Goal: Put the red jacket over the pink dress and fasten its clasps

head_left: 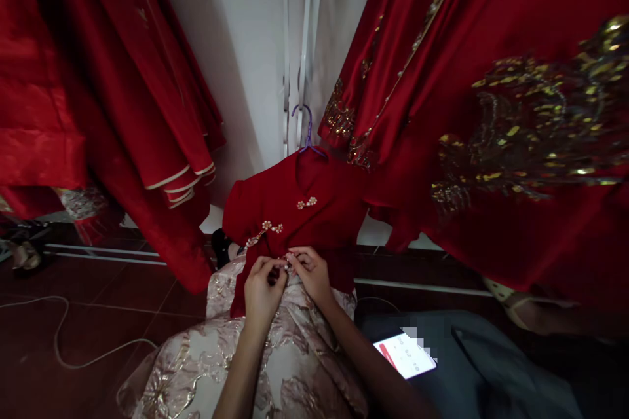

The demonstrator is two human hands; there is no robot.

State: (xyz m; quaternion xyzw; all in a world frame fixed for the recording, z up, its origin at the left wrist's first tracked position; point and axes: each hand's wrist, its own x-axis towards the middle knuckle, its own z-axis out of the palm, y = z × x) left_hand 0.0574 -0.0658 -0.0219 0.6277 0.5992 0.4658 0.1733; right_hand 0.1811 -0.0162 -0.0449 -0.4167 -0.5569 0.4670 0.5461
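A short red jacket (295,209) with pearl frog clasps hangs on a purple hanger (307,131) in front of me, above a pale gold brocade skirt (285,366). My left hand (263,291) and my right hand (309,275) meet at the jacket's lower front edge. Both pinch a small pearl clasp (287,264) there, fingers closed around it. Two more clasps (307,203) sit higher on the jacket's front.
Long red gowns (122,78) hang at the left, and a red gown with gold sequin embroidery (515,124) hangs at the right. A lit phone (405,355) lies on grey cloth at lower right. A white cable (59,334) trails over the dark red floor.
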